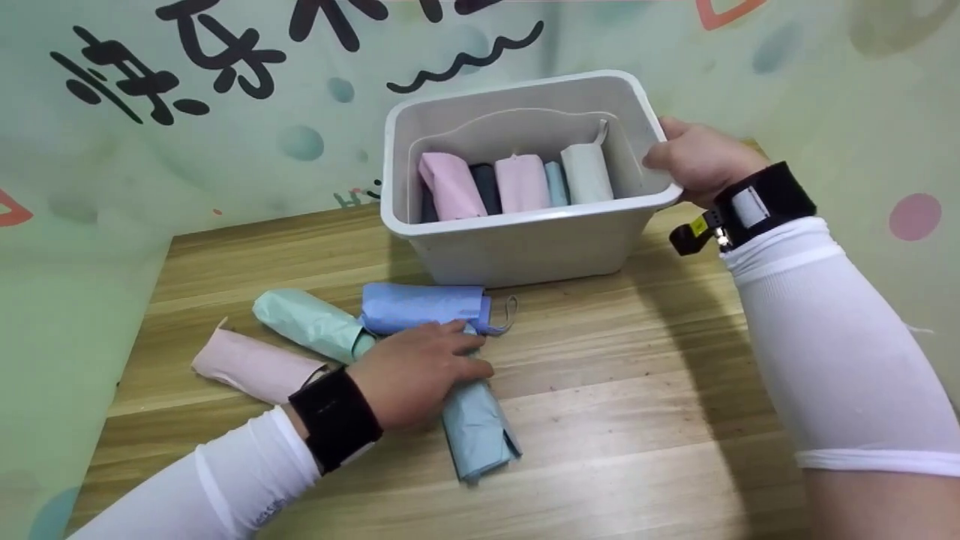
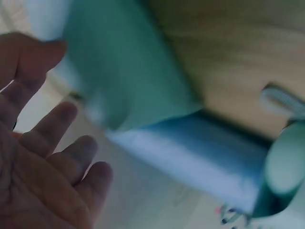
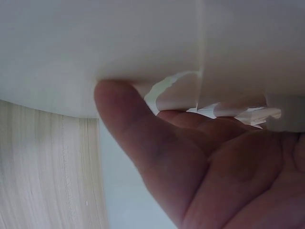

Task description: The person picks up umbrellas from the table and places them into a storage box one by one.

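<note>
Over a folded grey-teal umbrella [image 1: 480, 431] on the wooden table, my left hand [image 1: 416, 371] is spread with relaxed fingers. In the left wrist view, the fingers [image 2: 62, 121] are loose beside blurred teal cloth; whether they touch it I cannot tell. Just beyond lies a folded blue umbrella [image 1: 420, 307] with a wrist loop. A mint-green umbrella [image 1: 307, 322] and a pale pink umbrella [image 1: 255, 364] lie left of that hand. My right hand [image 1: 705, 161] grips the right end of a light grey plastic bin [image 1: 525, 251], its thumb pressed against the bin wall in the right wrist view.
Inside the bin, several folded umbrellas stand in a row, among them a pink one [image 1: 454, 187], a dark one [image 1: 486, 187] and a whitish one [image 1: 587, 174]. A patterned wall [image 1: 247, 165] with black lettering rises close behind the bin. Wooden tabletop [image 1: 615, 420] extends to the right.
</note>
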`<state>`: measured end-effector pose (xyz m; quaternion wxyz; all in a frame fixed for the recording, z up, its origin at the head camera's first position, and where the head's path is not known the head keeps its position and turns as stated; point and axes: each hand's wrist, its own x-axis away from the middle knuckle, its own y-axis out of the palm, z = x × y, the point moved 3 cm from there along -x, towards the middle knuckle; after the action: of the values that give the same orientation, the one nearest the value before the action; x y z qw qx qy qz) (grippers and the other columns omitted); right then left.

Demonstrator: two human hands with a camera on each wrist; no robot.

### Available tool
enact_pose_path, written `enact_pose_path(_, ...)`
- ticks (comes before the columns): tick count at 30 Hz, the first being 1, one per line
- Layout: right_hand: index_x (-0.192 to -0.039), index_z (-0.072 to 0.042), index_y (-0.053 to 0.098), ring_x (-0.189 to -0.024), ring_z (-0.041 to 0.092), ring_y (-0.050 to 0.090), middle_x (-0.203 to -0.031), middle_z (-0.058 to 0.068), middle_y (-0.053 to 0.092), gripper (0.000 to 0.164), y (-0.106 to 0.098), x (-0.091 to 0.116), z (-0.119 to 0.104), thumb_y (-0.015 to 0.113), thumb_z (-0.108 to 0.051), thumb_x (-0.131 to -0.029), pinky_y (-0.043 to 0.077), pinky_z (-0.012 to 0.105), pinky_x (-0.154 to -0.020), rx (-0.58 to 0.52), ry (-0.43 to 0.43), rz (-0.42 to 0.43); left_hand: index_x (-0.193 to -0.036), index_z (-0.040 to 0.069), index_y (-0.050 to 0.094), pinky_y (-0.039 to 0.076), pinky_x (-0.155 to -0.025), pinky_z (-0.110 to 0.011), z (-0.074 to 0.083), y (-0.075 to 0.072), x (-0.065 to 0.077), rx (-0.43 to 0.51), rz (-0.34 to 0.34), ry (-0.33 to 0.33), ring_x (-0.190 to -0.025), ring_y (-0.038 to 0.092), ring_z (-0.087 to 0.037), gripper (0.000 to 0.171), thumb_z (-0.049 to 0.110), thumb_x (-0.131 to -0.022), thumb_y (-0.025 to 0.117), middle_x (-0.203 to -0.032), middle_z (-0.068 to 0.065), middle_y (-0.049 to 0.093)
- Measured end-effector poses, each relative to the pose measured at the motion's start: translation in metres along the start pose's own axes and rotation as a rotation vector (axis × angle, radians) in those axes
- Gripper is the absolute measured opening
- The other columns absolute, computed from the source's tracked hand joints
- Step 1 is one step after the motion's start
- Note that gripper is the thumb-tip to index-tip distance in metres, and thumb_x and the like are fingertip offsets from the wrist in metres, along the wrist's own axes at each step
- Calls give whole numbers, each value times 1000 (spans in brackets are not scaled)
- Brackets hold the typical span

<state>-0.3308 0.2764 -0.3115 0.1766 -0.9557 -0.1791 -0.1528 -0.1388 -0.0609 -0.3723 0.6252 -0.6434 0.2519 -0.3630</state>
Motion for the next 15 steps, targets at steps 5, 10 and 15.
enact_pose_path(5,-170,-22,12,-139,32,44,-160,18,34,70,-1,1,0,40,-15,-107,57,27,-89,6,3,12,-138,25,67,39,-122,-57,-1,14,1,4,-57,-22,-151,43,-41,55,-2,-91,63,-157,-11,55)
enact_pose_path(10,-168,-17,19,-132,25,50,-150,12,44,67,0,1,2,41,-9,-105,56,27,-91,-56,-28,3,-141,27,64,36,-124,-59,3,23,0,11,-58,-28,-155,36,-42,58,0,-90,66,-160,-12,51)
enact_pose_path(15,-168,-18,21,-130,25,51,-148,11,45,67,0,0,3,43,-10,-105,57,27,-88,-68,-28,1,-143,31,62,32,-126,-60,10,31,-3,-14,-54,-20,-155,34,-43,60,3,-91,67,-159,-10,51)
